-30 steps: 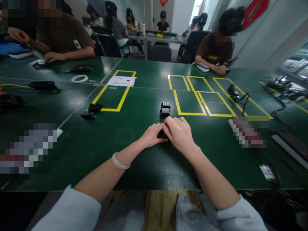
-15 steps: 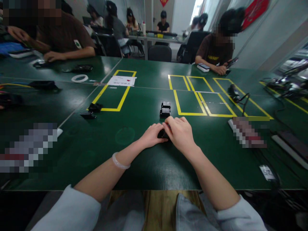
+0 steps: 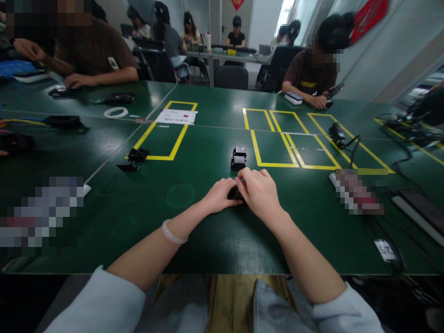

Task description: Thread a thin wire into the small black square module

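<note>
My left hand point(image 3: 219, 196) and my right hand point(image 3: 261, 193) meet on the green table point(image 3: 208, 231), fingers curled round a small black part point(image 3: 234, 194) that is mostly hidden between them. Both hands rest on the table top. Just beyond the fingertips stand two more small black parts point(image 3: 238, 158), one behind the other, beside a yellow taped rectangle point(image 3: 274, 148). A pale bangle point(image 3: 171, 235) sits on my left wrist.
Two black pieces point(image 3: 133, 159) lie at the left by another yellow rectangle holding a white paper point(image 3: 176, 116). A white tape ring point(image 3: 115, 112), a black tool with cable point(image 3: 338, 134) and cables at the right edge lie farther off. Other people sit round the far sides.
Hands stay in place on the black part; only the fingers shift slightly. The view has drifted a little.
</note>
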The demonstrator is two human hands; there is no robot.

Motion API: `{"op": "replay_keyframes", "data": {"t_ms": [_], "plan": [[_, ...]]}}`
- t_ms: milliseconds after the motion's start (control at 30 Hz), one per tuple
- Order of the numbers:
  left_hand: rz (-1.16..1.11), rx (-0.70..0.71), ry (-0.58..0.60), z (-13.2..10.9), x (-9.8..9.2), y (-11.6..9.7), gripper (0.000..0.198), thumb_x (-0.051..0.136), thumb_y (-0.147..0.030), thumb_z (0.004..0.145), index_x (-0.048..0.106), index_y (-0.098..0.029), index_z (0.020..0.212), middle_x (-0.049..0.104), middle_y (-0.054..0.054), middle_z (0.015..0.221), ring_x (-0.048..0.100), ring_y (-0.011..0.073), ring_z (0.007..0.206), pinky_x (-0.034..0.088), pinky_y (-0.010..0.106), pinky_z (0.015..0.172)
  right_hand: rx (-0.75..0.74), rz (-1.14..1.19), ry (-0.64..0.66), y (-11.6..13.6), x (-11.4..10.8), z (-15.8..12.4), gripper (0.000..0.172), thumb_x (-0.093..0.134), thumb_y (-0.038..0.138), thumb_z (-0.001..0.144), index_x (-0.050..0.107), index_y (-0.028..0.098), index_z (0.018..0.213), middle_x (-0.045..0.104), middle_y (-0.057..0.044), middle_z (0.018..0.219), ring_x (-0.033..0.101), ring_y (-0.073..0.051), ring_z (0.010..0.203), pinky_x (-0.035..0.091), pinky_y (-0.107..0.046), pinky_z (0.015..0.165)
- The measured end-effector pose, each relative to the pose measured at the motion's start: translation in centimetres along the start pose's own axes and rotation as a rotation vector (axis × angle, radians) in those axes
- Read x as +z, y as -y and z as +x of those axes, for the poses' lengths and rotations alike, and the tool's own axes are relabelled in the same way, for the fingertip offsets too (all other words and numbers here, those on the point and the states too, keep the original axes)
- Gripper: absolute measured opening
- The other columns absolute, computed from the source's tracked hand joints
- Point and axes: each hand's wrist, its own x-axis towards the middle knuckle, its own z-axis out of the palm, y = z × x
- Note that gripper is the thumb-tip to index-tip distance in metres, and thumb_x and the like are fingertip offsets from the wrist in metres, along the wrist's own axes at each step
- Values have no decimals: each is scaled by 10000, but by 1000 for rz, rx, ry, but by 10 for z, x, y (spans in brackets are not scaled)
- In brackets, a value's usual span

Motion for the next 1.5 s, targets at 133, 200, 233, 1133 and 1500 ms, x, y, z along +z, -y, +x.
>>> {"op": "replay_keyframes", "data": {"t_ms": [133, 200, 233, 1133, 1500], "plan": [[52, 30, -15, 0, 1, 2, 411, 708, -437, 769, 564, -186, 1061, 608, 79, 1086, 567, 276, 969, 458, 421, 847, 6, 18, 7, 0, -1, 0, 153, 404, 212, 943, 551, 189, 909, 612, -3, 721, 552, -152, 685, 297, -293, 715], [55, 24, -15, 0, 1, 2, 397, 703, -440, 773, 565, -184, 1043, 611, 77, 1064, 568, 275, 960, 459, 418, 840, 10, 25, 17, 1, -3, 0, 151, 409, 227, 944, 552, 188, 914, 619, -8, 731, 554, -155, 694, 296, -295, 719], [56, 21, -14, 0, 1, 2, 391, 701, -441, 774, 566, -184, 1037, 612, 75, 1053, 569, 274, 959, 458, 418, 841, 9, 25, 21, 1, -3, 0, 165, 406, 249, 953, 552, 189, 903, 619, -9, 724, 552, -156, 688, 295, -296, 716], [52, 31, -17, 1, 2, 3, 384, 694, -450, 775, 562, -183, 1016, 609, 73, 1033, 563, 273, 949, 458, 418, 835, -4, 5, 40, 1, -4, 0, 203, 391, 279, 965, 552, 199, 871, 616, -13, 720, 540, -163, 686, 294, -302, 704], [57, 21, -17, 1, 1, 1, 349, 694, -441, 774, 564, -185, 974, 602, 67, 999, 562, 262, 926, 456, 409, 829, 26, 49, 38, 3, -1, -1, 157, 420, 239, 943, 549, 179, 1010, 660, -29, 797, 582, -167, 728, 317, -296, 735]]}}
